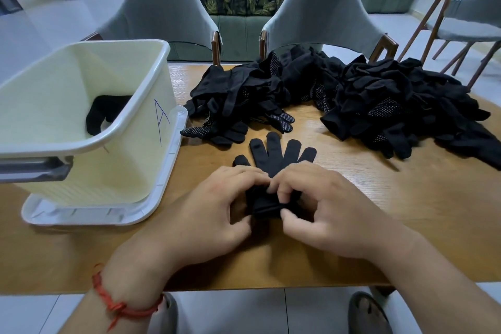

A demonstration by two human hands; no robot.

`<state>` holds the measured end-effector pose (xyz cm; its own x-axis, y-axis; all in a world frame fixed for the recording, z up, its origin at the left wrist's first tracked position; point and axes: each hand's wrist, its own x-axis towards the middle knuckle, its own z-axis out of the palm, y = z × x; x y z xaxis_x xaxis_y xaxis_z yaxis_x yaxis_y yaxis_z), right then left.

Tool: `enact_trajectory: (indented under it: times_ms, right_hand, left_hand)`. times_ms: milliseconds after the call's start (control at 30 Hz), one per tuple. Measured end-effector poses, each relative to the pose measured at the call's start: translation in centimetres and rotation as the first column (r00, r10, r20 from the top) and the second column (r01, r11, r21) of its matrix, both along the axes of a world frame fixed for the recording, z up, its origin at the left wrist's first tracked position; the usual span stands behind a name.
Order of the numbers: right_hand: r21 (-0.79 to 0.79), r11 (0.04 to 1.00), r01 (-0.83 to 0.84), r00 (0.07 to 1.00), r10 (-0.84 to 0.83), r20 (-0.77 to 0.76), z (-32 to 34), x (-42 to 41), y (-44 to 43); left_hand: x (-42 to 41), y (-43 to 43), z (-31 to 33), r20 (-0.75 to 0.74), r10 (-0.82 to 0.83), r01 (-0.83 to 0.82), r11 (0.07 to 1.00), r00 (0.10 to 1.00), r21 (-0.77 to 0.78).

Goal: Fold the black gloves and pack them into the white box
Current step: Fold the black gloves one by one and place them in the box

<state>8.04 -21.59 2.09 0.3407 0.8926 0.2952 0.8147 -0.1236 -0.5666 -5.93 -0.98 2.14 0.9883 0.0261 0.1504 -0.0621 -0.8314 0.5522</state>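
A black glove [273,156] lies flat on the wooden table [393,198], fingers pointing away from me. Its cuff end is bunched up between my hands. My left hand [214,209] pinches the cuff from the left, and my right hand [328,206] pinches it from the right, fingers curled over the fabric. The white box [146,84] stands at the left, tilted on its lid, with one folded black glove [105,114] inside. A big pile of loose black gloves [352,97] covers the far half of the table.
The box's white lid [89,211] lies under it near the table's left front. Two grey chairs [322,11] stand behind the table, a third at the far right. The table's front edge is just under my wrists.
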Motion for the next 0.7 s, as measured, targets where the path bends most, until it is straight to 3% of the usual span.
enact_trajectory:
  times_ms: [167, 300, 500, 700]
  right_hand:
    - [0.064, 0.997, 0.032, 0.955, -0.011, -0.297, 0.3, -0.1, -0.3]
    - [0.072, 0.993, 0.095, 0.89, -0.052, -0.453, 1.3, -0.3, -0.4]
    - [-0.103, 0.972, 0.21, 0.937, -0.231, -0.263, 0.4, 0.7, -0.4]
    - [-0.087, 0.989, 0.123, 0.863, -0.149, -0.482, 0.3, 0.8, 0.0]
  left_hand:
    - [0.7, -0.6, -0.4, 0.037, 0.144, -0.142, 0.988, 0.989, -0.06]
    - [1.0, -0.4, -0.4, -0.02, 0.209, -0.21, 0.967, 0.978, -0.148]
    - [0.9, -0.6, 0.0, -0.041, 0.216, -0.219, 0.935, 0.975, -0.279]
    - [0.7, -0.8, 1.1, -0.132, 0.175, -0.211, 0.917, 0.976, -0.337]
